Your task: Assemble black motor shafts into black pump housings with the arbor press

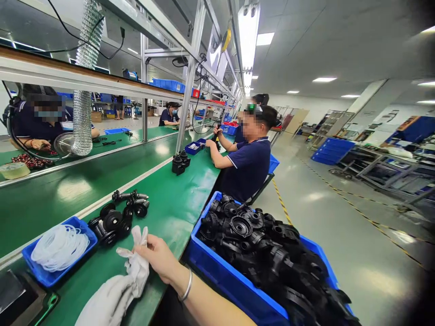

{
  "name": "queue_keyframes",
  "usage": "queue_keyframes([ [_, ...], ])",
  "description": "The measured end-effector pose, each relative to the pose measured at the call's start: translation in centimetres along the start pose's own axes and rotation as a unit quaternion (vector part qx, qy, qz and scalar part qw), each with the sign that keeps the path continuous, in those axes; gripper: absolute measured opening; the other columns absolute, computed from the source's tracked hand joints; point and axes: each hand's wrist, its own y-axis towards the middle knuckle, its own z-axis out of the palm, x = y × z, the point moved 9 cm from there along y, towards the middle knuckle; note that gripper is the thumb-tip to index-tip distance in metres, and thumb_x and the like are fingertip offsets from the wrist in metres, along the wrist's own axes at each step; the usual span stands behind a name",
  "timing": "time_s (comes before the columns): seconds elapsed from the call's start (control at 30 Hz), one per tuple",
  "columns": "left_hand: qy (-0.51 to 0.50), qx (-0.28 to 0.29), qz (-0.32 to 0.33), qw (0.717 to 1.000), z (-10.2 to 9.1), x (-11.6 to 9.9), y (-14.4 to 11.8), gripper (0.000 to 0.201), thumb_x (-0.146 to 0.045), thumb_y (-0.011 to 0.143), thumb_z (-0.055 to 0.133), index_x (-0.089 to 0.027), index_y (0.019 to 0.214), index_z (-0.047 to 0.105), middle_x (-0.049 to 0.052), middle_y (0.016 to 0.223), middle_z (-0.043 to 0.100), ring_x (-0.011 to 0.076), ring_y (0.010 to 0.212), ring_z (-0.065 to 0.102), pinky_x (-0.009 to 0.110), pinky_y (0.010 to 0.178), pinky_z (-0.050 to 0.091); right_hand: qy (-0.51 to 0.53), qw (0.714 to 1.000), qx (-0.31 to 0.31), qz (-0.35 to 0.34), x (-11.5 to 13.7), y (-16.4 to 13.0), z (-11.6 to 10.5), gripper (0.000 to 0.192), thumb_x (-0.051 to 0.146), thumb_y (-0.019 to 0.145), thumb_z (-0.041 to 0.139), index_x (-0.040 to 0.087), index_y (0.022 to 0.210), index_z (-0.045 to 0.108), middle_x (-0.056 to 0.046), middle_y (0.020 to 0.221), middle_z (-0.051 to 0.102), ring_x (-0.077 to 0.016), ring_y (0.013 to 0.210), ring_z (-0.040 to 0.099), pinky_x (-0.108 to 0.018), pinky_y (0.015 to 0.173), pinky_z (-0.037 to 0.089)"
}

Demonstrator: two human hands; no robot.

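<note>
The right hand [159, 258] pinches a white cloth [118, 285] lying at the near edge of the green workbench [170, 203]; the left hand is out of view. Just beyond sit black plastic parts [117, 219], beside a blue tray [47, 276] of white rings [59, 246].

Head camera looks forward (tilted rightward) along the green workbench [176, 203], close above it.

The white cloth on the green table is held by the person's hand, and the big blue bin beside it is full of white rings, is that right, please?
Not quite: the head view shows the big blue bin full of black plastic parts. The right hand does hold the white cloth on the green table.
</note>
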Motion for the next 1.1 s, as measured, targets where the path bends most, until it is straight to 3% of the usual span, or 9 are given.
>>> queue_keyframes([
  [0.17,-0.008,-0.056,-0.232,0.971,-3.5,-0.1,-0.6,0.026,-0.046,0.085,0.055,-0.024,0.087,0.070,0.001,0.088,0.074,0.0222,0.081,0.070,0.031,0.073,0.057,0.051,0.997,0.029,0.053,-2.1,0.0,1.0,0.041,0.050,0.088,0.055,0.020,0.117,0.055,-0.010,0.110,0.064,-0.0203,0.081,0.068,-0.034,0.063,0.056],
  [0.3,-0.164,-0.114,-0.348,0.916,-4.4,1.3,-1.4,0.031,-0.050,0.076,0.064,-0.019,0.083,0.067,0.003,0.083,0.072,0.0235,0.082,0.068,0.032,0.075,0.055,0.037,0.996,0.063,0.051,-2.9,-1.4,1.1,0.043,0.041,0.082,0.066,0.021,0.117,0.051,-0.010,0.118,0.057,-0.0177,0.089,0.063,-0.031,0.070,0.053],
  [0.5,-0.219,-0.109,-0.344,0.907,-3.2,1.7,-1.7,0.034,-0.050,0.076,0.063,-0.017,0.085,0.066,0.004,0.081,0.071,0.0228,0.076,0.068,0.033,0.069,0.055,-0.013,0.986,0.166,-0.023,-0.7,-5.0,3.9,0.036,0.029,0.083,0.068,0.021,0.115,0.055,-0.006,0.102,0.063,-0.0183,0.092,0.062,-0.027,0.071,0.052],
  [0.6,-0.219,-0.124,-0.326,0.911,-3.2,1.3,-2.0,0.038,-0.051,0.083,0.057,-0.017,0.099,0.064,0.008,0.098,0.071,0.0234,0.089,0.067,0.036,0.080,0.054,-0.051,0.989,0.127,-0.051,-0.3,-4.9,3.6,0.015,0.031,0.091,0.055,0.019,0.101,0.059,-0.003,0.086,0.062,-0.0152,0.077,0.059,-0.027,0.069,0.048],
  [0.67,-0.169,-0.126,-0.279,0.937,-3.7,0.0,-2.0,0.041,-0.050,0.082,0.061,-0.019,0.109,0.063,0.009,0.111,0.066,0.0242,0.098,0.064,0.038,0.086,0.052,-0.064,0.990,0.111,-0.057,-0.3,-4.7,3.2,0.014,0.031,0.092,0.055,0.019,0.096,0.060,-0.001,0.081,0.060,-0.0143,0.072,0.056,-0.026,0.067,0.046],
  [0.8,-0.032,-0.034,-0.172,0.984,-2.8,-3.1,-1.4,0.034,-0.043,0.078,0.072,-0.022,0.104,0.066,0.006,0.102,0.066,0.0235,0.091,0.062,0.036,0.080,0.050,-0.094,0.986,0.115,-0.083,0.3,-4.9,2.9,0.011,0.029,0.090,0.058,0.019,0.086,0.060,0.001,0.076,0.057,-0.0137,0.069,0.054,-0.024,0.064,0.043],
  [0.93,-0.055,0.001,-0.221,0.974,-1.4,-2.6,-1.7,0.017,-0.035,0.090,0.055,-0.023,0.095,0.067,0.002,0.093,0.069,0.0189,0.083,0.064,0.031,0.077,0.051,-0.123,0.980,0.108,-0.114,1.1,-5.5,2.8,0.017,0.027,0.089,0.058,0.019,0.075,0.053,0.002,0.069,0.051,-0.0128,0.064,0.051,-0.023,0.059,0.042],
  [1.03,-0.061,-0.003,-0.244,0.968,-1.3,-2.0,-1.8,0.021,-0.037,0.091,0.051,-0.026,0.096,0.068,0.000,0.096,0.071,0.0189,0.088,0.066,0.030,0.082,0.052,-0.160,0.974,0.061,-0.148,2.1,-6.4,1.7,0.006,0.024,0.087,0.057,0.020,0.085,0.054,0.000,0.074,0.054,-0.0145,0.065,0.053,-0.025,0.060,0.045],
  [1.1,-0.047,-0.001,-0.253,0.966,-1.4,-1.7,-1.8,0.023,-0.041,0.089,0.050,-0.028,0.096,0.068,-0.001,0.099,0.073,0.0194,0.090,0.068,0.030,0.083,0.054,-0.231,0.943,0.025,-0.237,3.9,-7.9,1.2,0.012,0.022,0.087,0.054,0.020,0.099,0.055,-0.004,0.079,0.058,-0.0182,0.069,0.056,-0.030,0.063,0.047],
])
